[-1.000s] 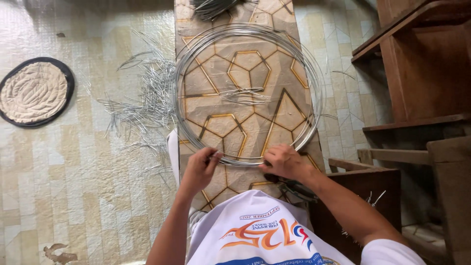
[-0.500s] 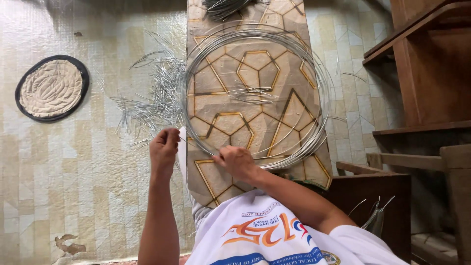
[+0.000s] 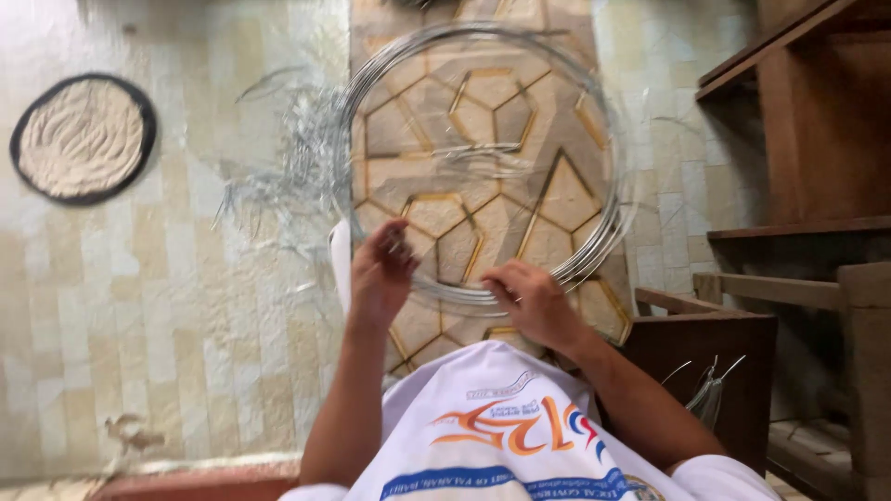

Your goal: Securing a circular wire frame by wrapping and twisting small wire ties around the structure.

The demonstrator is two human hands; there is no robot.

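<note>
Wire coil (image 3: 594, 232) rests on the patterned board (image 3: 483, 213), its near edge pinched by left hand (image 3: 379, 276) and right hand (image 3: 534, 304) fingers.

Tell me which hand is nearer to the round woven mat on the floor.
Left. The left hand is raised at the wire coil's lower left edge, on the side toward the round woven mat. The right hand grips the coil's bottom edge, farther from it.

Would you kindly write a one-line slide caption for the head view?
Both hands, left and right, hold a wire coil over a patterned board beside cut wire strands.
</note>
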